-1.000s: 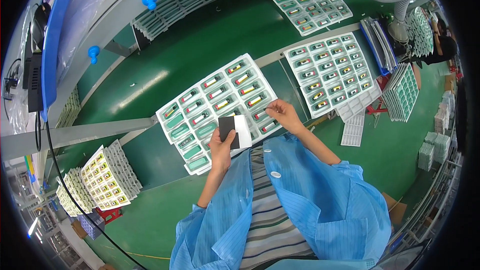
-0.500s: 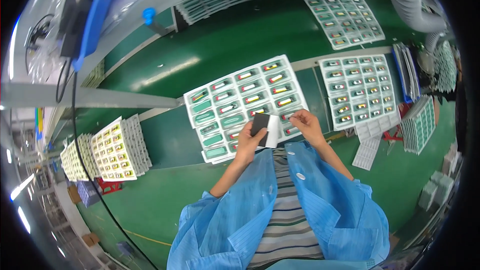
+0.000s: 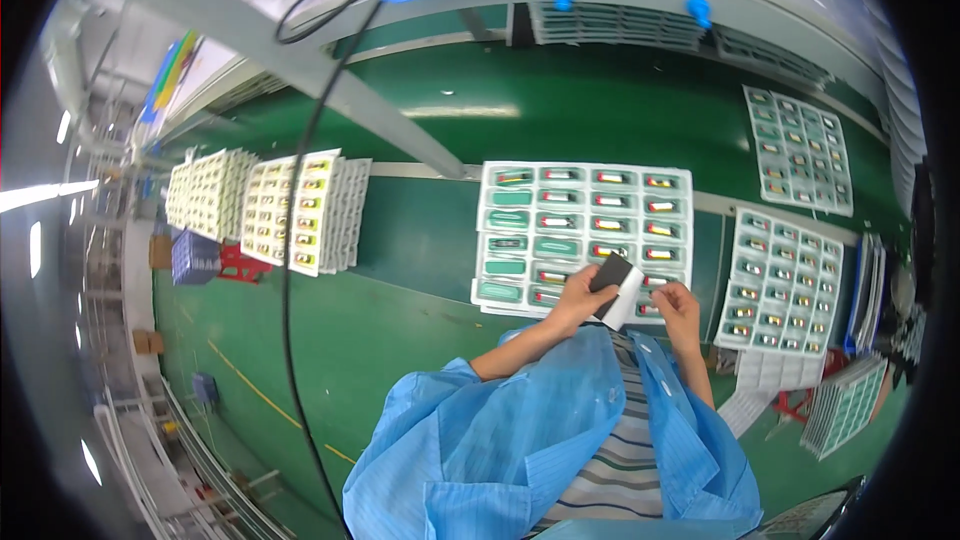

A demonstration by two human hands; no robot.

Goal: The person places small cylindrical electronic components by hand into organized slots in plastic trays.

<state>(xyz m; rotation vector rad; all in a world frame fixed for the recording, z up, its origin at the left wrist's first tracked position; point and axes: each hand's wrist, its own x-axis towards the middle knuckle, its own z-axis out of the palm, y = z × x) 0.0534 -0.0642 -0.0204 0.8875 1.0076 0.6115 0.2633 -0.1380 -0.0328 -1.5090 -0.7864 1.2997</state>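
Note:
A white compartment tray [image 3: 586, 202] lies in front of me on the bench. Most of its pockets hold small parts with red, white and yellow ends, while several at the left show only green inserts. My left hand [image 3: 576, 304] is closed on a flat black-and-white sheet stack [image 3: 611, 276], tilted over the tray's near right part. Just right of it, above the near right pockets, my right hand [image 3: 680, 314] has its thumb and fingers pinched together. Whatever is between those fingertips is too small to make out.
A filled tray [image 3: 786, 262] stands to the right, with another [image 3: 797, 152] behind it on the green belt [image 3: 600, 90]. Upright stacks of filled trays [image 3: 283, 212] are at the left. A black cable [image 3: 289, 290] hangs down left of me; a grey post [image 3: 400, 130] slants beyond it.
My view has swung left, so the bench and tray appear farther right and lower. My left hand keeps the sheet stack; my right hand stays pinched beside it.

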